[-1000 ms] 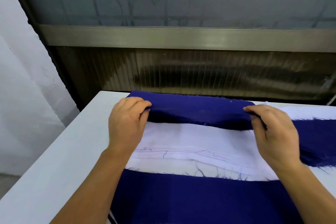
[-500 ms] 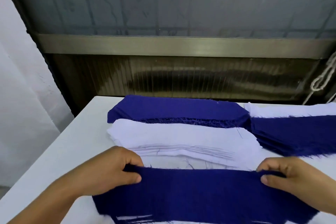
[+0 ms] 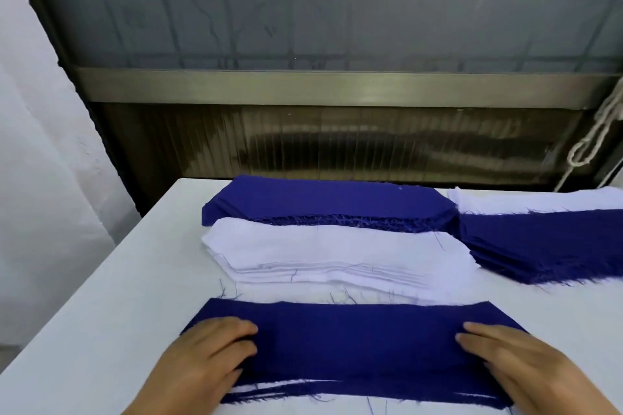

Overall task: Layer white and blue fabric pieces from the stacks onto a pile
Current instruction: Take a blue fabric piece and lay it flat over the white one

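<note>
A blue fabric piece [image 3: 354, 340] lies flat on top of the near pile [image 3: 269, 392], where white and blue layers show at the front edge. My left hand [image 3: 205, 357] presses flat on its left end. Flat on the right end rests my right hand [image 3: 519, 367]. Behind the pile sits a stack of white pieces [image 3: 330, 253]. Farther back lies a stack of blue pieces [image 3: 323, 199].
The white table [image 3: 111, 296] runs left to its edge, with a white wall beyond. A second blue stack [image 3: 546, 242] and a white stack [image 3: 539, 199] lie at the right. A dark ribbed panel and metal rail stand behind the table; a rope [image 3: 596, 131] hangs at right.
Both hands lifted a blue piece off the far blue stack, carried it toward me and laid it on the near pile. The fingers have let go and now lie flat on it.
</note>
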Available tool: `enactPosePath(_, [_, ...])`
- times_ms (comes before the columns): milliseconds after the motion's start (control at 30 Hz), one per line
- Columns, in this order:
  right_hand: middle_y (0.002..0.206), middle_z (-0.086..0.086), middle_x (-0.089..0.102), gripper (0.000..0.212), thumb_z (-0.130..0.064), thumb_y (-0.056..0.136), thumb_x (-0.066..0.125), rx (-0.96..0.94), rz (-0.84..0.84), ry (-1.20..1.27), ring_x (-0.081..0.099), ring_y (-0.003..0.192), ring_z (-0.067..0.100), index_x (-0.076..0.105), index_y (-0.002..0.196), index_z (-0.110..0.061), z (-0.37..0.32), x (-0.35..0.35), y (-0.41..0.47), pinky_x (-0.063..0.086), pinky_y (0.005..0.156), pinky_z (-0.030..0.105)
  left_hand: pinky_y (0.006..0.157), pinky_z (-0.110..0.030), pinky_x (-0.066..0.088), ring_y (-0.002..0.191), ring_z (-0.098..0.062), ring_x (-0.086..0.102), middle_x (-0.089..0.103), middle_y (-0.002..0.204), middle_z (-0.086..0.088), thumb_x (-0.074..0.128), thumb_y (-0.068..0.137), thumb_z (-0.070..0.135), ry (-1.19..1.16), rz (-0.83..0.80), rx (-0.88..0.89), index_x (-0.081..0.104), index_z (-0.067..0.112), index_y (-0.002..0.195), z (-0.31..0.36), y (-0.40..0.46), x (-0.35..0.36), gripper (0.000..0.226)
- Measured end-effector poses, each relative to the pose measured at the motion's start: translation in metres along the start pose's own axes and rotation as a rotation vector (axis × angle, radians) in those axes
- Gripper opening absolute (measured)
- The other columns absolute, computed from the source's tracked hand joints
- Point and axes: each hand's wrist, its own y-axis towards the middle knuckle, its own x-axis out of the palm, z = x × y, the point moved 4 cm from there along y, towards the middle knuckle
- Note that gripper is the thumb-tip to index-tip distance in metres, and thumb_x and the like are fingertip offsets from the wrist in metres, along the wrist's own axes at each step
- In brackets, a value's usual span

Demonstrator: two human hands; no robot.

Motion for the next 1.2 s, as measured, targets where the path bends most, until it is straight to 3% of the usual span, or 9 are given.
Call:
enactPosePath(267, [0.124,-0.011,0.064,0.050,-0.055,0.098,0.036,-0.031,0.028,0.020,0.059,0.113,0.003,0.073,0.112,-0.024,-0.009,-0.005,-0.004,0.047,0.090,0.028,0.089,-0.020,0.045,0.098,-0.003,0.055,0.072,0.098,0.008,0.026,0.103,0.036,-0.045,-0.017,-0.024,0.078,0.019,0.080,0.002,-0.004,0.003,0.060])
enactPosePath(333, [0.123,-0.009,0.065,0.050,-0.050,0.101,0.037,-0.113,0.039,-0.036,0.060,0.116,0.006,0.074,0.110,-0.018,-0.007,-0.004,-0.005,0.048,0.090,0.029,0.088,-0.019,0.045,0.098,-0.002,0.055,0.072,0.099,0.009,0.040,0.098,0.031,-0.052,-0.035,-0.019,0.078,0.020,0.079,0.001,-0.005,0.004,0.043])
enactPosePath(400, [0.123,-0.008,0.066,0.048,-0.044,0.102,0.036,-0.172,0.043,-0.073,0.060,0.117,0.009,0.074,0.109,-0.015,-0.006,-0.002,-0.004,0.049,0.089,0.031,0.085,-0.018,0.046,0.096,-0.002,0.058,0.072,0.099,0.010,0.052,0.080,0.028,-0.074,-0.071,-0.043,0.077,0.021,0.078,0.002,-0.004,0.003,0.026])
enactPosePath(533, [0.118,-0.008,0.068,0.050,-0.040,0.103,0.034,-0.177,0.089,-0.056,0.061,0.113,0.008,0.077,0.101,-0.015,-0.006,-0.001,-0.002,0.049,0.086,0.030,0.080,-0.017,0.048,0.086,-0.006,0.067,0.072,0.096,0.010,0.052,0.073,0.025,-0.064,-0.101,-0.039,0.076,0.020,0.075,0.003,-0.001,0.001,0.024])
enactPosePath(667, [0.111,-0.010,0.070,0.051,-0.033,0.103,0.031,-0.171,0.126,-0.059,0.060,0.109,0.002,0.079,0.093,-0.017,-0.005,0.003,0.000,0.049,0.084,0.027,0.072,-0.020,0.052,0.076,-0.009,0.065,0.072,0.086,0.006,0.038,0.094,0.012,0.000,-0.013,0.045,0.077,0.015,0.077,0.007,-0.001,-0.001,0.043])
enactPosePath(867, [0.105,-0.006,0.072,0.055,-0.031,0.103,0.030,-0.205,0.145,-0.076,0.062,0.103,0.003,0.080,0.088,-0.014,-0.001,0.007,0.000,0.050,0.078,0.025,0.065,-0.020,0.053,0.074,-0.011,0.066,0.070,0.087,0.006,0.052,0.076,0.006,-0.069,-0.096,0.053,0.077,0.017,0.081,0.007,0.001,0.000,0.028])
enactPosePath(1033, [0.101,-0.009,0.072,0.055,-0.046,0.100,0.036,-0.188,0.134,-0.034,0.058,0.104,-0.004,0.079,0.075,-0.022,0.000,0.009,0.004,0.047,0.086,0.019,0.071,-0.017,0.051,0.084,-0.004,0.062,0.067,0.095,0.014,0.058,0.073,0.011,-0.182,-0.166,-0.020,0.074,0.023,0.088,0.002,-0.004,0.002,0.025])
enactPosePath(1200, [0.097,-0.011,0.071,0.055,-0.057,0.096,0.040,-0.133,0.131,0.014,0.057,0.097,-0.006,0.076,0.071,-0.023,0.000,0.006,0.007,0.047,0.078,0.018,0.069,-0.019,0.050,0.084,-0.003,0.060,0.064,0.098,0.015,0.073,0.069,0.021,-0.240,-0.206,-0.052,0.072,0.026,0.085,0.001,-0.004,0.004,0.017])
